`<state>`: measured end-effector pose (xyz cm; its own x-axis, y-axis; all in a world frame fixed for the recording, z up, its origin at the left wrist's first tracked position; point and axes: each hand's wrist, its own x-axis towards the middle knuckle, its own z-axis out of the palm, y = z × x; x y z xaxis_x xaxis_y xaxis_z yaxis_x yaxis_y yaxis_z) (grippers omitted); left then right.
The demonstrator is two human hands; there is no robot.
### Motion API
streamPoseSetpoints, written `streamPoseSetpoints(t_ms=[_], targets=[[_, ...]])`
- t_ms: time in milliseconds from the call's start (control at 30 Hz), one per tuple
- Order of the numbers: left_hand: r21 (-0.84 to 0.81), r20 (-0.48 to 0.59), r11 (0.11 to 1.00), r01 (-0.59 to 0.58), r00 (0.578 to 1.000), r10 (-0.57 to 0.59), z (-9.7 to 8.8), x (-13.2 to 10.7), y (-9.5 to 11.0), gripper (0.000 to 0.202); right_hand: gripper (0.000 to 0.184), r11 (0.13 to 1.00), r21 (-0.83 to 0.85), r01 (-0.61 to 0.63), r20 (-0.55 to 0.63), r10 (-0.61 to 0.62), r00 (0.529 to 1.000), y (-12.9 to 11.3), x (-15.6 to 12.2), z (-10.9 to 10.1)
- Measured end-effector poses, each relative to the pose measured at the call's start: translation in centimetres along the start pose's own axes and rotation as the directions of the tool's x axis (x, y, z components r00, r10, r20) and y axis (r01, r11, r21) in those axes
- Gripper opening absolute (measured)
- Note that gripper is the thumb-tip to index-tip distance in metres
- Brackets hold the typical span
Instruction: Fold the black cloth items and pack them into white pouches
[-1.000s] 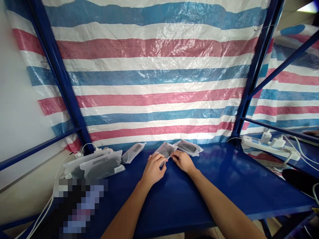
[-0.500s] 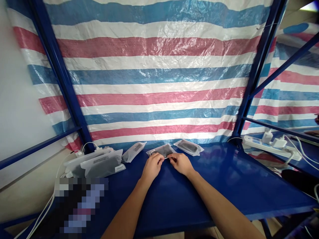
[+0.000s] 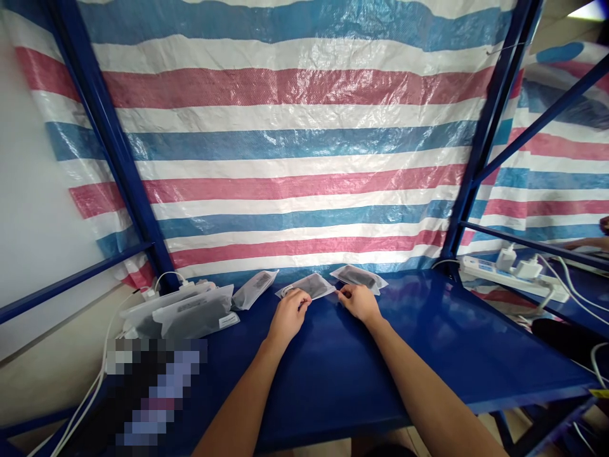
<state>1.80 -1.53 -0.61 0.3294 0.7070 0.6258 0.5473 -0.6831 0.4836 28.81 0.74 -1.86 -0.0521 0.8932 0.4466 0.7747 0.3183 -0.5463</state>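
Observation:
A small frosted plastic pouch (image 3: 314, 286) with a dark item inside lies flat at the back of the blue shelf top (image 3: 428, 343). My left hand (image 3: 287, 315) rests curled at its near left corner, fingertips touching it. My right hand (image 3: 359, 301) is curled to the right, its fingers pinched at the edge of a second pouch (image 3: 359, 277). A third pouch (image 3: 254, 289) leans to the left.
A stack of larger frosted bags (image 3: 190, 312) with white cables lies at the left. A white power strip (image 3: 509, 276) with plugged chargers sits on the neighbouring shelf at right. A striped tarp (image 3: 295, 146) hangs behind, between blue posts.
The middle pouch was held up between both hands; now it lies flat on the shelf. My right hand has moved right to the second pouch, and my left stays at the first.

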Motion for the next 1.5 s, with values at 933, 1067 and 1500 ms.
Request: streamPoseSetpoints(t_ms=[933, 1067, 1500], targets=[[0.154, 0.053, 0.988, -0.026, 0.998, 0.018, 0.3, -0.7, 0.1, 0.019, 0.018, 0.940, 0.329, 0.095, 0.071, -0.125, 0.990, -1.1, -0.4, 2.2], [0.183, 0.057, 0.983, -0.021, 0.998, 0.011, 0.5, -0.8, 0.4, 0.021, 0.018, 0.940, 0.323, 0.111, 0.059, -0.137, 0.989, -1.0, -0.3, 2.4], [0.394, -0.044, 0.919, 0.026, 0.999, -0.009, 0.7, -1.1, 0.2, 0.034, 0.010, 0.913, 0.399, 0.083, 0.029, -0.103, 0.994, -2.3, -0.5, 2.0]])
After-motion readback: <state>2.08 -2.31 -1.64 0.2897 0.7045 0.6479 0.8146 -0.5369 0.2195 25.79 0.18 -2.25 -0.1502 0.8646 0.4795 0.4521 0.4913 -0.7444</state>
